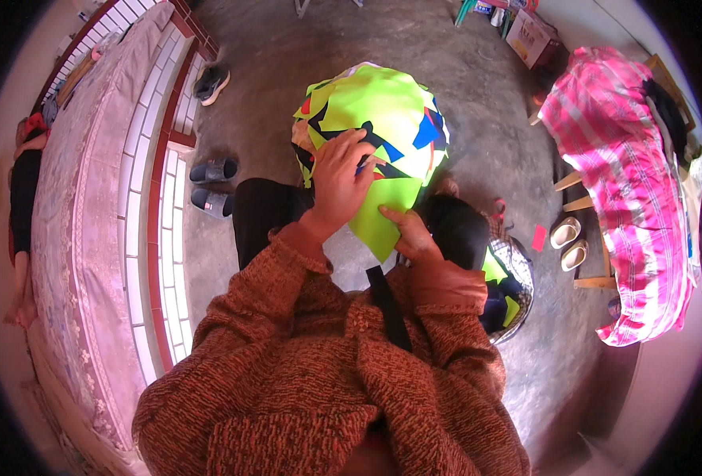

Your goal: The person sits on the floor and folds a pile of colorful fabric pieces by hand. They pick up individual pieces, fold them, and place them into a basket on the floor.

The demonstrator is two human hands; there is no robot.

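Observation:
A bright yellow-green cloth piece (384,210) hangs in front of me. My right hand (413,234) pinches it at its right edge, thumb on top. Over its upper left side is my left hand (337,176), fingers bent and drawn together near a small dark blue bit; what they hold, if anything, is too small to make out. Just beyond both hands rises a rounded heap of cloth scraps (367,99), mostly yellow-green with blue, dark and red pieces. The heap's support is hidden beneath the scraps.
A bag (523,266) of green and dark blue scraps sits beside my right leg. Dark slippers (212,170) and a shoe (210,83) lie left, near a pink-covered bed (101,198). Right are pale shoes (569,242) and a pink plaid cloth (605,143) over wooden-legged furniture.

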